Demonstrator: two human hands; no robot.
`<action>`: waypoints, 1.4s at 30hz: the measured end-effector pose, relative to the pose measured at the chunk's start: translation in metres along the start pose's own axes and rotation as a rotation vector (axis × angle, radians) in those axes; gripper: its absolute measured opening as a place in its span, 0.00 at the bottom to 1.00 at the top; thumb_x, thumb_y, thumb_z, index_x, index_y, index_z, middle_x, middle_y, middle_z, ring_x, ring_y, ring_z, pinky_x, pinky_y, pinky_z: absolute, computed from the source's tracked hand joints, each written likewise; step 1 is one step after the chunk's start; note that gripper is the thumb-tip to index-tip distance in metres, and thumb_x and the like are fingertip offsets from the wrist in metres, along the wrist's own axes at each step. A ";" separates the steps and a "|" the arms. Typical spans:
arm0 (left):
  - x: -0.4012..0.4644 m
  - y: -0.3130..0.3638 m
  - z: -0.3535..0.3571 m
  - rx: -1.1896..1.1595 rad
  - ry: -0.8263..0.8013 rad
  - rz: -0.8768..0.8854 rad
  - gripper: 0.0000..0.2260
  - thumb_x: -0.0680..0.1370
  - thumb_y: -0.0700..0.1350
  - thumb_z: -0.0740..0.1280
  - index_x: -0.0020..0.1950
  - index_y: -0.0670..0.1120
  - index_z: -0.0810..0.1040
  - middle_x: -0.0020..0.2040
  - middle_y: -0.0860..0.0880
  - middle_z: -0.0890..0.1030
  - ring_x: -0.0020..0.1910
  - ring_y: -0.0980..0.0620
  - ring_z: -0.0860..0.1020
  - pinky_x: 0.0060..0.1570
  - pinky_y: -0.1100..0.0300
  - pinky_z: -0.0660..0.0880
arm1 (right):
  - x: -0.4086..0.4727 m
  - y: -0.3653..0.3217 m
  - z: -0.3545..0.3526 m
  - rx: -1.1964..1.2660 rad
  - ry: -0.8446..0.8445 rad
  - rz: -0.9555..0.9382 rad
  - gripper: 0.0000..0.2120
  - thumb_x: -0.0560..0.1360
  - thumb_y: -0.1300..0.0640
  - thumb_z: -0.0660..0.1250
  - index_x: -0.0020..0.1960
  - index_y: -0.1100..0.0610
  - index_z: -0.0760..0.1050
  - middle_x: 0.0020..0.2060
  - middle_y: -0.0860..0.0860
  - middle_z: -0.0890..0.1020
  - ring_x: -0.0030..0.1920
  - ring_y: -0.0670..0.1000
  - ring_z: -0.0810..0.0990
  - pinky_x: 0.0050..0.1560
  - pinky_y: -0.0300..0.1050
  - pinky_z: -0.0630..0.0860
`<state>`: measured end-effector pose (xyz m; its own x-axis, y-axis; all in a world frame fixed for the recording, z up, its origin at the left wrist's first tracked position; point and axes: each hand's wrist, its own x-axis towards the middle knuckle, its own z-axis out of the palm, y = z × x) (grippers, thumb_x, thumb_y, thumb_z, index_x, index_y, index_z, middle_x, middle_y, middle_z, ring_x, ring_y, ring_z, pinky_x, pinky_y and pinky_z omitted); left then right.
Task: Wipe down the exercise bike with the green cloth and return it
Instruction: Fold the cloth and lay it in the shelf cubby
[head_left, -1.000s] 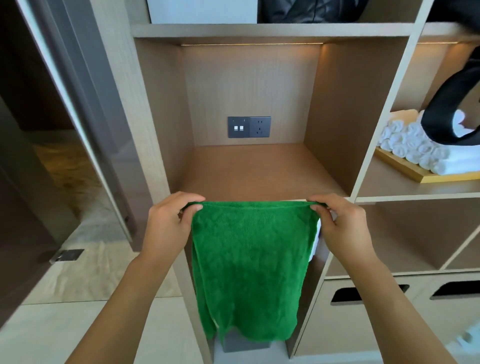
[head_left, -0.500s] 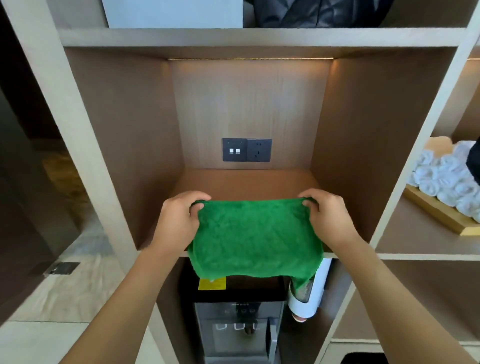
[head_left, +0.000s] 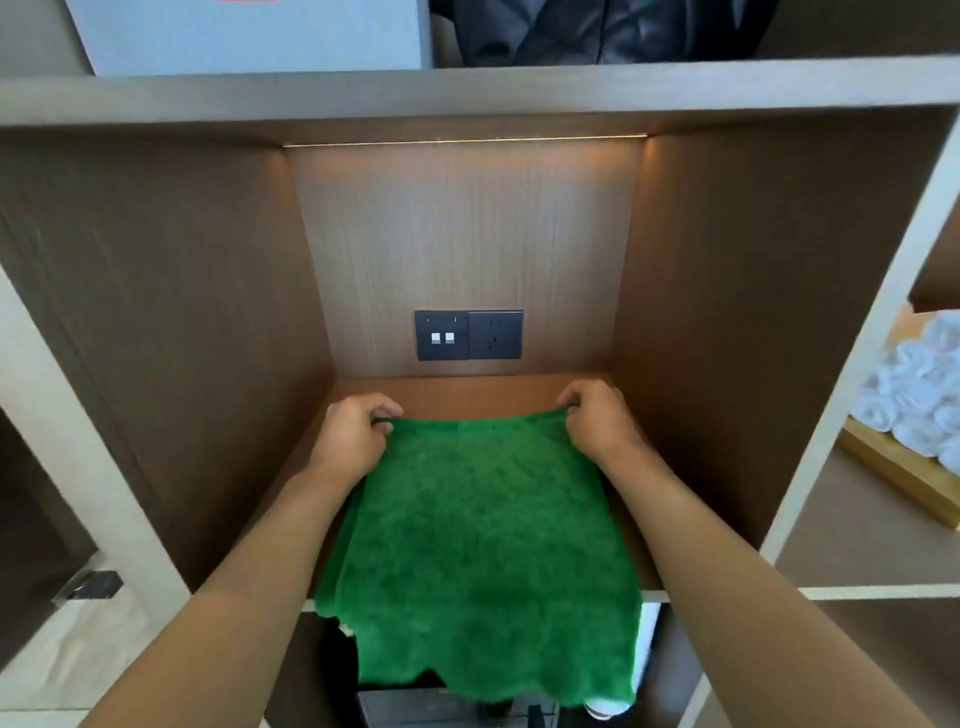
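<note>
The green cloth (head_left: 483, 525) lies spread over the wooden shelf floor (head_left: 457, 389) of an open cubby, its near part hanging over the front edge. My left hand (head_left: 353, 436) pinches the cloth's far left corner. My right hand (head_left: 597, 421) pinches the far right corner. Both hands are deep inside the cubby, close to the back wall. The exercise bike is out of sight.
A dark switch and socket plate (head_left: 467, 335) sits on the cubby's back wall. Rolled white towels on a wooden tray (head_left: 919, 395) fill the cubby to the right. A black bag (head_left: 597, 31) and a grey box (head_left: 249, 31) stand on the shelf above. A machine shows below.
Both hands have carried the cloth up and forward into the cubby. It hung in front of the shelf before; now most of it rests on the shelf floor.
</note>
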<state>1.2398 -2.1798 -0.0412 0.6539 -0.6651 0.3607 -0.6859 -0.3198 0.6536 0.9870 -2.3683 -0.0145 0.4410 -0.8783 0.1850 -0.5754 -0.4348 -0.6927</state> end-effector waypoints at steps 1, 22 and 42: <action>0.001 -0.003 0.003 0.004 -0.006 -0.003 0.12 0.76 0.29 0.72 0.51 0.44 0.88 0.49 0.46 0.88 0.53 0.47 0.85 0.55 0.64 0.74 | 0.001 0.001 0.004 -0.014 0.001 -0.006 0.16 0.76 0.71 0.62 0.54 0.59 0.85 0.58 0.59 0.83 0.61 0.59 0.81 0.57 0.41 0.73; -0.106 0.038 0.006 0.504 -0.479 0.056 0.34 0.83 0.69 0.47 0.86 0.56 0.45 0.87 0.53 0.44 0.86 0.51 0.43 0.82 0.50 0.43 | -0.099 0.019 0.019 -0.433 -0.482 -0.429 0.40 0.81 0.26 0.46 0.86 0.44 0.45 0.86 0.46 0.43 0.85 0.50 0.40 0.82 0.51 0.39; -0.016 0.045 0.017 0.550 -0.443 0.151 0.30 0.87 0.61 0.54 0.85 0.49 0.58 0.86 0.45 0.56 0.85 0.45 0.54 0.82 0.48 0.53 | -0.002 -0.002 0.029 -0.395 -0.368 -0.429 0.29 0.86 0.42 0.59 0.82 0.55 0.64 0.84 0.55 0.61 0.83 0.55 0.58 0.81 0.48 0.56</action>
<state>1.1930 -2.1951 -0.0294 0.4283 -0.9027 0.0403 -0.8962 -0.4187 0.1468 1.0073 -2.3602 -0.0332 0.8511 -0.5175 0.0888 -0.4744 -0.8304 -0.2922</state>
